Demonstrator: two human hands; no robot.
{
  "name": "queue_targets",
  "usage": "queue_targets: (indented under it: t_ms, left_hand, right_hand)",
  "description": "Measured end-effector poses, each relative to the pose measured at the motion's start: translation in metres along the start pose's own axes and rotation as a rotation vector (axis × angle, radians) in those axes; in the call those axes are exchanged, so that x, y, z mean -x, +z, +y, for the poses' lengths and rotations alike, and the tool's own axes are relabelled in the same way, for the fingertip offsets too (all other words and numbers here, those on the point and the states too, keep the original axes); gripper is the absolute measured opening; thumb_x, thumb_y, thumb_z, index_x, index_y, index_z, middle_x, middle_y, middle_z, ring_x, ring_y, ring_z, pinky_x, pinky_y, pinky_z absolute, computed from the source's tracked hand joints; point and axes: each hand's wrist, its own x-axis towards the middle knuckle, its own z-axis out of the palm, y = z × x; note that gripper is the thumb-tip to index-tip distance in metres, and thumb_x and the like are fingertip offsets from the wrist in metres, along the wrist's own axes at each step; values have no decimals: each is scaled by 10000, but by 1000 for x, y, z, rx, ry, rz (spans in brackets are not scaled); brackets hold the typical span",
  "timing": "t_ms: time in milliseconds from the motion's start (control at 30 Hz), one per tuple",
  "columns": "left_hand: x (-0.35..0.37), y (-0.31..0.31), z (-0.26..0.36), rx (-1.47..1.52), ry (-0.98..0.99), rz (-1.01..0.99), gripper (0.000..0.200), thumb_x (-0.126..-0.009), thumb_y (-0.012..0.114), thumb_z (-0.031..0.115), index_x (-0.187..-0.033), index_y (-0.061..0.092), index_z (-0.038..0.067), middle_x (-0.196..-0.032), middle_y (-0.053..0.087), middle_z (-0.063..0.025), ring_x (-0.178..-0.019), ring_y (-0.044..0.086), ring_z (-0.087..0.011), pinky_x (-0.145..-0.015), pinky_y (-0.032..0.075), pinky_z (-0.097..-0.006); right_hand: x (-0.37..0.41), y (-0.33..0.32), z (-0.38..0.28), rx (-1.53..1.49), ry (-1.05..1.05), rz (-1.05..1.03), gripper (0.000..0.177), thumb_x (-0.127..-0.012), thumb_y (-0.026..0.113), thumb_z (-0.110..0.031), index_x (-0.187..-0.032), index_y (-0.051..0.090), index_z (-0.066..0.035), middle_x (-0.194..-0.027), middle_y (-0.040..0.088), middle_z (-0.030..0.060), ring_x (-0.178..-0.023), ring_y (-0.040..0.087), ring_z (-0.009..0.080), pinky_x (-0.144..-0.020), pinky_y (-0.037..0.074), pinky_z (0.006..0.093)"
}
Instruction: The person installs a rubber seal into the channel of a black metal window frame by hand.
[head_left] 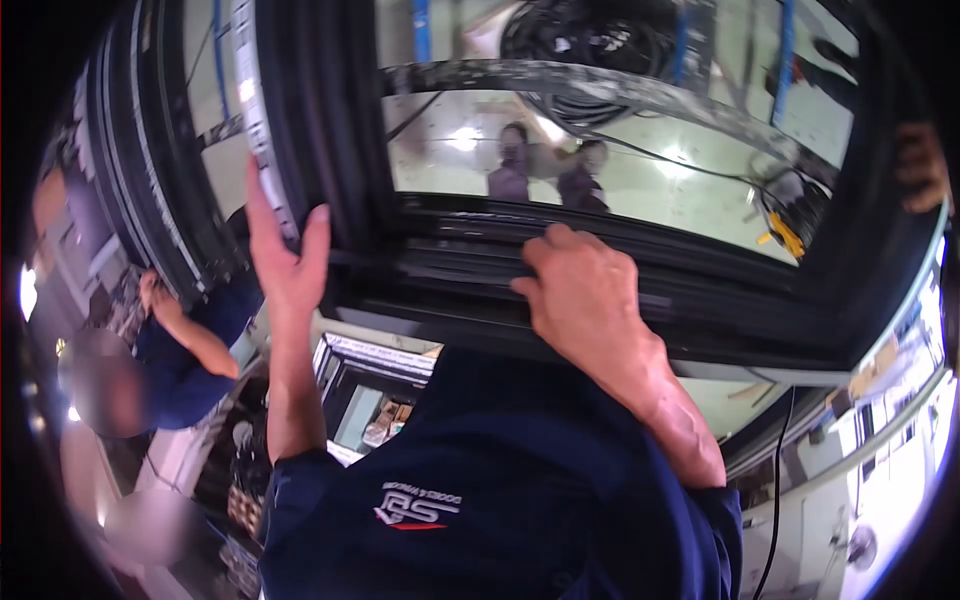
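Note:
A large black frame (650,260) lies across the view in front of my body, with openings through which the floor shows. My left hand (287,235) rests against the frame's left side, thumb and fingers apart, beside a light strip (250,100) that runs along the dark profile. My right hand (585,285) lies over the near bar of the frame, its fingers curled onto the bar's edge.
A co-worker (195,350) in dark blue is at the left, near other black profiles (150,150). Another person's hand (920,168) is at the right edge. Coiled black cable (590,50) and a yellow-handled tool (785,235) lie beyond the frame.

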Motion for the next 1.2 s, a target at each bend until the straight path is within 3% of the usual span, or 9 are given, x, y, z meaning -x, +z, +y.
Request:
queue_targets:
  t_ms: [67,133,200,467,500,733,867,1033,1200]
  left_hand:
    - [-1,-3,-2,20,-15,-19,775,-904,644,59,-1571,269,-59,-1615,338,-216,-1479,353,-293,-1201,256,-371]
    - [-3,-2,1,15,60,9,802,-873,640,-3,-1581,264,-26,-1454,500,-240,-1266,562,-275,-1064,431,-346]
    - [-2,-5,1,27,31,-15,830,-857,629,-24,-1591,240,-19,-1441,524,-242,-1239,595,-287,-1058,448,-360]
    - [-4,-4,-9,52,127,-7,781,-862,634,8,-1565,298,-41,-1513,469,-251,-1293,575,-301,-1080,440,-373]
    - [-2,-6,-6,164,-12,-53,786,-872,630,32,-1575,286,-40,-1579,384,-247,-1443,414,-313,-1175,321,-394]
    - [-3,-4,-15,131,96,-38,775,-871,620,10,-1573,296,-35,-1581,392,-232,-1425,440,-296,-1166,341,-387]
    - [-4,-3,-16,165,80,-24,749,-857,650,14,-1541,350,-45,-1556,435,-229,-1401,483,-323,-1150,378,-398]
    - [-3,-2,-18,186,83,-3,727,-847,672,9,-1513,389,-53,-1532,466,-235,-1392,498,-358,-1159,374,-420]
    - [-8,-4,-13,35,285,81,694,-800,733,30,-1458,512,50,-1503,496,-217,-1421,442,-397,-1148,381,-472]
  right_hand:
    - [-6,-1,-5,5,15,-33,208,-841,758,-235,-904,695,-47,-915,636,131,-916,664,338,-767,534,458]
    - [-8,-1,-6,1,10,-53,217,-834,763,-240,-919,702,-49,-905,634,125,-907,658,340,-767,526,461]
    - [-6,-8,-2,-2,-4,-59,228,-829,767,-245,-936,710,-52,-897,631,120,-900,653,343,-764,518,464]
    - [8,-16,7,-6,11,-7,232,-815,785,-220,-933,702,-37,-849,628,104,-829,645,321,-731,506,438]
    - [7,-12,5,6,10,6,238,-812,789,-222,-926,698,-34,-850,628,104,-824,645,321,-727,506,434]
    - [-8,-5,-9,-23,-35,-6,312,-842,781,-303,-916,686,-16,-856,627,111,-826,645,336,-725,507,434]
    - [-24,8,-26,-33,-192,-2,332,-842,780,-313,-950,703,-8,-889,629,123,-862,644,356,-769,510,442]
    - [-8,-7,-8,-62,-5,-55,202,-839,772,-231,-940,700,-72,-899,621,99,-888,648,319,-768,521,433]
    - [18,-26,21,-29,130,-29,229,-818,794,-242,-900,678,-62,-842,622,90,-824,643,294,-725,505,415]
